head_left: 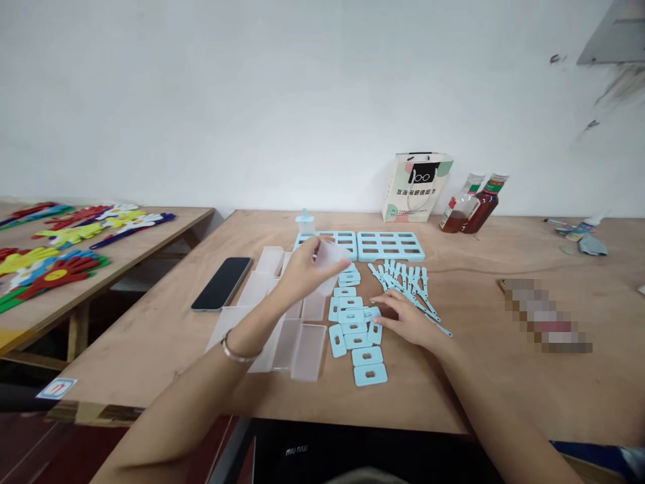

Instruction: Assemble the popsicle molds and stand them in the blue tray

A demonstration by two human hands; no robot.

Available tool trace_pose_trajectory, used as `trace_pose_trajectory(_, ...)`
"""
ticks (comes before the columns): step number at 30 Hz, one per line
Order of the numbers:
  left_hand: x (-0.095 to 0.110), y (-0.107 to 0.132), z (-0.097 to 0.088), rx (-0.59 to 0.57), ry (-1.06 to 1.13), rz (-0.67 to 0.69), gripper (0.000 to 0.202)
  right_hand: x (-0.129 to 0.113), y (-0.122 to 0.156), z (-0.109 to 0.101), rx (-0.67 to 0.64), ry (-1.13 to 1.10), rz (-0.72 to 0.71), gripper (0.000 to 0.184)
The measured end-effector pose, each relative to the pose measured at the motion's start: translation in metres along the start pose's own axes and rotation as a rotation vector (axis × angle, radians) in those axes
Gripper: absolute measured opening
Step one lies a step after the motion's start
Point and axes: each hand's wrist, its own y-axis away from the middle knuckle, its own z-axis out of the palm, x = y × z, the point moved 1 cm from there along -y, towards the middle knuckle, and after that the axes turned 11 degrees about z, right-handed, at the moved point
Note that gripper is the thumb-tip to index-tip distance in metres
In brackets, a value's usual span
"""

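My left hand point(302, 269) is raised above the wooden table point(478, 376) and pinches a translucent plastic cup point(330, 259). More translucent cups point(297, 339) lie in rows below it. My right hand point(403, 319) rests low on the table, its fingertips touching a light-blue slotted lid point(373, 316) at the edge of a pile of such lids point(355, 323). A fan of light-blue sticks point(408, 286) lies just behind the right hand. Two light-blue grid trays point(390, 245) sit further back, one with a small blue piece point(305, 220) standing by it.
A black phone point(222, 284) lies left of the cups. A paper bag point(416, 187) and two brown bottles point(476, 202) stand by the wall. Small items point(579, 235) lie at the far right. A second table point(151, 232) at left carries colourful hand-shaped clappers point(60, 259).
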Motion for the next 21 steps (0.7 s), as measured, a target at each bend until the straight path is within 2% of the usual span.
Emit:
trace_pose_trajectory(4, 0.032, 0.06, 0.013, -0.024, 0.364, -0.05, 0.047, 0.008, -0.005, 0.008, -0.039, -0.005, -0.064, 0.03)
trace_pose_trajectory(8, 0.04, 0.098, 0.045, -0.053, 0.657, -0.084, 0.03, 0.013, -0.01, 0.013, 0.005, 0.0, -0.051, 0.024)
trace_pose_trajectory(11, 0.032, 0.105, 0.067, 0.001, 0.702, -0.11, 0.023, 0.012, -0.01, 0.011, 0.041, 0.001, -0.039, 0.021)
trace_pose_trajectory(14, 0.022, 0.105, 0.081, 0.011, 0.748, -0.154, 0.025, 0.013, -0.01, 0.009, 0.064, -0.012, -0.012, 0.021)
trace_pose_trajectory(21, 0.012, 0.106, 0.083, 0.027, 0.683, -0.11, 0.018, 0.021, -0.014, 0.008, 0.094, -0.027, 0.031, 0.022)
